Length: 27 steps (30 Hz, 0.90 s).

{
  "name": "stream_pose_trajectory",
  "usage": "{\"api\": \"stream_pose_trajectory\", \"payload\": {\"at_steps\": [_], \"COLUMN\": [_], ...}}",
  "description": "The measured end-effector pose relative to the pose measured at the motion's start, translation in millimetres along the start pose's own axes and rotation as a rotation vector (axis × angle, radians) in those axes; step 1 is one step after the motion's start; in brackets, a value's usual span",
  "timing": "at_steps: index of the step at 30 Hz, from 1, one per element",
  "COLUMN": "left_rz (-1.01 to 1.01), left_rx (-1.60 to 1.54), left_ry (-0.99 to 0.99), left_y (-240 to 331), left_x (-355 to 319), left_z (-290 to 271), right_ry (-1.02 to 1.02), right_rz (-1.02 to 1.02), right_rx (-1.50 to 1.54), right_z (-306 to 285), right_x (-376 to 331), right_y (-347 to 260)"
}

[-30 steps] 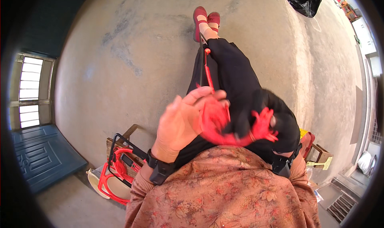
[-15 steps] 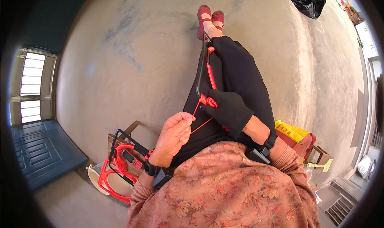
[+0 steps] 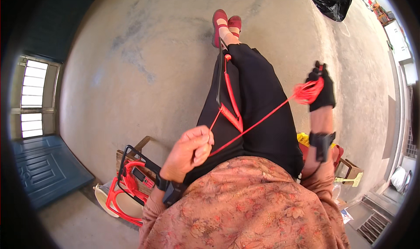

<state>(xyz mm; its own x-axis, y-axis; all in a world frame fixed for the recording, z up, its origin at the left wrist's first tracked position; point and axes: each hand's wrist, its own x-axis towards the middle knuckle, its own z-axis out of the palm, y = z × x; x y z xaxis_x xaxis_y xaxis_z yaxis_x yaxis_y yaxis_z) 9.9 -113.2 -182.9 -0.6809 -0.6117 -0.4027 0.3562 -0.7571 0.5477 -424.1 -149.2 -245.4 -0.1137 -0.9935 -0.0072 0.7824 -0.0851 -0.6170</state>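
You sit over a bare grey concrete floor (image 3: 131,65), stained in darker patches, with a blue panelled door (image 3: 39,166) and a barred window (image 3: 30,100) at your left and a black plastic bag (image 3: 334,2) lying far ahead. Your left hand (image 3: 190,150) is closed, fingers pinched on the red cord (image 3: 253,122) just above your lap. Your right hand (image 3: 321,89), in a black glove, is flung out to the side, fist closed around a bunch of the same cord, which runs taut between both hands. A black metal frame (image 3: 218,74) partly wrapped in red cord rests along your legs. Red-wrapped frames (image 3: 127,183) lie stacked beside you on the left.
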Motion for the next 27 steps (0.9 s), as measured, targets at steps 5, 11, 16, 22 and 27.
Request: {"api": "stream_pose_trajectory", "payload": {"at_steps": [5,11,16,22,27], "left_rz": [0.061,0.514,0.435,0.341,0.282], "left_rx": [0.131,0.137,0.510,0.759,-0.057], "left_ry": [-0.016,0.135,0.225,0.394,0.257], "left_y": [7.2,40.0,-1.8,0.9,41.9], "left_x": [-5.0,42.0,79.6,77.6,27.8], "left_z": [20.0,27.4,-14.3,-13.0,-20.1], "right_ry": [0.284,0.084,-0.091,-0.052,-0.034], "right_rz": [0.023,-0.343,-0.147,0.162,-0.166], "right_rx": [-0.376,-1.710,-1.366,-1.090,-1.438], "right_z": [63.7,147.3,172.0,182.2,182.1], "right_x": [7.9,7.8,-3.5,-13.9,-2.5], "right_y": [5.0,59.0,129.5,120.9,97.5]}}
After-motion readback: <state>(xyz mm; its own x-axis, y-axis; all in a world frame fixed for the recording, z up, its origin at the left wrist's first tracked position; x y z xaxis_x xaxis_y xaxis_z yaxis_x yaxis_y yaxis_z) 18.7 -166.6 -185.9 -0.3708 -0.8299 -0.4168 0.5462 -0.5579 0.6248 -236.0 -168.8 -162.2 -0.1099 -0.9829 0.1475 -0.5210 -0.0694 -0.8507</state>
